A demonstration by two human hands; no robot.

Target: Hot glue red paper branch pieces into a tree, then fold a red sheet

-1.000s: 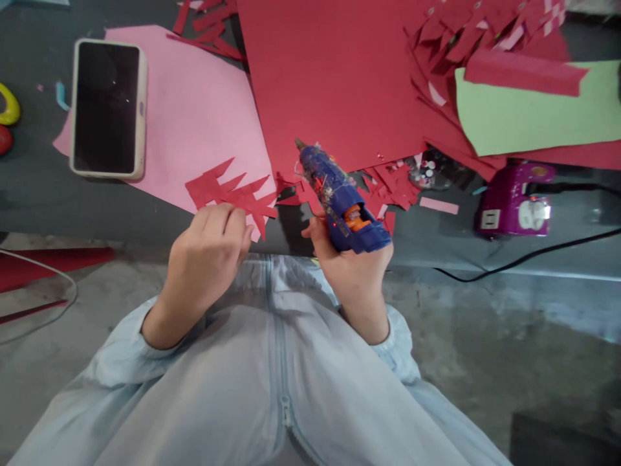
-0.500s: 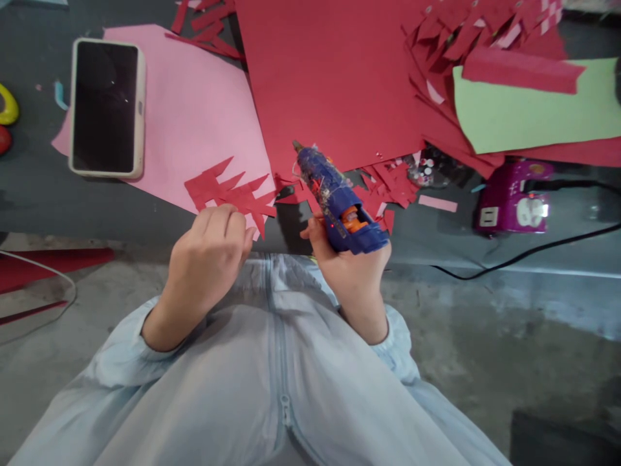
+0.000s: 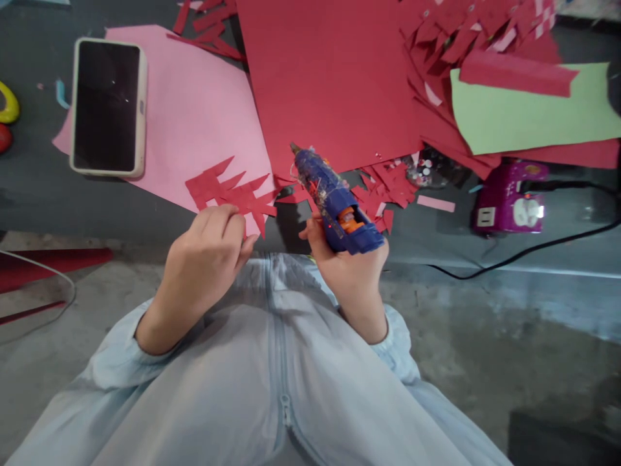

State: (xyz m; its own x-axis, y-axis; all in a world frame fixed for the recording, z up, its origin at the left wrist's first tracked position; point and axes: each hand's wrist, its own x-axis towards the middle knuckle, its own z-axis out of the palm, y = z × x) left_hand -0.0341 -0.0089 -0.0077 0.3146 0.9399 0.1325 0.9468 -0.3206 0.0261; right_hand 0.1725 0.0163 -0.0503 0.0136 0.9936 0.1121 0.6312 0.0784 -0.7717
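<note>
My right hand (image 3: 349,272) is wrapped round a blue hot glue gun (image 3: 327,191). The gun's body is messy with glue strings and paper bits, and its nozzle points up and to the left over red paper. My left hand (image 3: 206,259) is curled closed at the table's front edge, thumb against the bent fingers. Just beyond its knuckles lies a spiky red paper cutout (image 3: 230,191), with small pink patches beside it. The cutout rests on a pink sheet (image 3: 204,110). The hand hides whatever may be in its fingers.
A phone (image 3: 107,107) lies on the pink sheet. A large red sheet (image 3: 325,77), red scraps (image 3: 388,184), a green sheet (image 3: 533,120) and a pink strip (image 3: 435,204) cover the table. A purple power box (image 3: 509,200) with a black cable (image 3: 524,262) sits at right.
My left hand has shifted slightly, its thumb reaching a little further right. The glue gun has moved a touch left, still in my right hand.
</note>
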